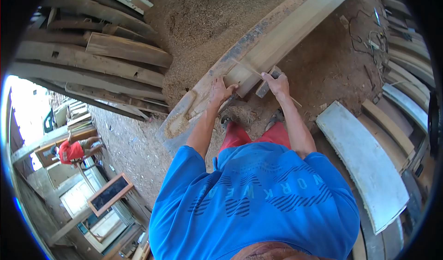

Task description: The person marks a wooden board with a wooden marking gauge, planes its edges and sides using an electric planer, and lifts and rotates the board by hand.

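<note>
A pale plank (pixel 295 34) lies lengthwise along a long, worn timber bench (pixel 251 36), its near end in front of me. My left hand (pixel 222 92) rests on the bench beside that end, thumb and fingers apart. My right hand (pixel 278 84) is closed around a thin wooden strip (pixel 249 66), which crosses the plank at a slant and sticks out past my wrist. Just under the right hand is a small wooden block (pixel 263 90), partly covered by the fingers. Whether the right hand also touches this block, I cannot tell.
Sawdust (pixel 194 24) is heaped beyond the bench. Stacked boards (pixel 115 66) stand at left, and a white-faced panel (pixel 364 163) leans at right. Cables (pixel 357 38) lie on the ground. A person in a red shirt (pixel 71 152) is at far left near a framed panel (pixel 110 194).
</note>
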{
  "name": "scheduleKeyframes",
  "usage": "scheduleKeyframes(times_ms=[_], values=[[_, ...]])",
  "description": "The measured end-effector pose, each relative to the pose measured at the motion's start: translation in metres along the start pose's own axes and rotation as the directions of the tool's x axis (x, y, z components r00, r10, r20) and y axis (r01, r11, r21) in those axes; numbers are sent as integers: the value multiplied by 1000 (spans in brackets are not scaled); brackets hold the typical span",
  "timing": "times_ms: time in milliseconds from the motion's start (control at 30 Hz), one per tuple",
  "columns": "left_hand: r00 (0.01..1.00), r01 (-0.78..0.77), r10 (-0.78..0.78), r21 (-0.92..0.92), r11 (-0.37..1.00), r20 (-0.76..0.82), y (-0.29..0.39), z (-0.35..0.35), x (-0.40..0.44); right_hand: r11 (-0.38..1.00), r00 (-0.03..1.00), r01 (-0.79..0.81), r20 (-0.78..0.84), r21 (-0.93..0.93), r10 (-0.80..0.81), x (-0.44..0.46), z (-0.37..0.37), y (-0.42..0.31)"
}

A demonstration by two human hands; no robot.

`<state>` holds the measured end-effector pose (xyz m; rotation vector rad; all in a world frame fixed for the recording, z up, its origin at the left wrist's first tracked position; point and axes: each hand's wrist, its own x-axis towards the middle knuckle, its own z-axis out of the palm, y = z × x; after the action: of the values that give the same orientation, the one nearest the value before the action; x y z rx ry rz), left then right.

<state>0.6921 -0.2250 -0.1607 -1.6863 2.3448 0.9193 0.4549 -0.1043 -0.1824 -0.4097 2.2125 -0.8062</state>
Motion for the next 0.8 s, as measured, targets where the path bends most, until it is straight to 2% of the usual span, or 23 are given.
scheduleKeyframes(times_ms=[100,200,267,367,400,500,600,667,700,800], values=[[999,-3,3,-20,1000,32,-4,-2,2,999,998,-28,-56,-28,27,-14,11,0],[994,-87,88,-21,996,67,-14,-4,6,993,996,-1,-83,-119,-9,-34,12,-13],[957,-291,290,31,956,27,-36,1,9,970,998,-15,-58,-244,0,-47,3,-27],[847,-532,532,53,845,13,-65,-10,11,846,953,-103,-296,-524,-68,-82,10,-57],[812,-583,584,50,811,11,-74,-15,8,839,954,-165,-301,-519,1,-88,10,-64],[787,-609,617,130,783,-31,-97,-3,24,916,955,-170,-290,-364,62,-80,28,-49],[771,-618,628,112,778,-106,-97,3,27,971,958,-61,-285,-231,-7,-84,34,-48],[758,-634,645,123,763,-99,-98,2,28,986,975,3,-219,168,34,-68,48,-32],[750,-643,655,129,755,-97,-97,2,29,931,982,32,-185,364,39,-62,53,-24],[727,-662,680,169,730,-93,-98,0,31,953,851,121,-523,279,44,-57,77,-25]])
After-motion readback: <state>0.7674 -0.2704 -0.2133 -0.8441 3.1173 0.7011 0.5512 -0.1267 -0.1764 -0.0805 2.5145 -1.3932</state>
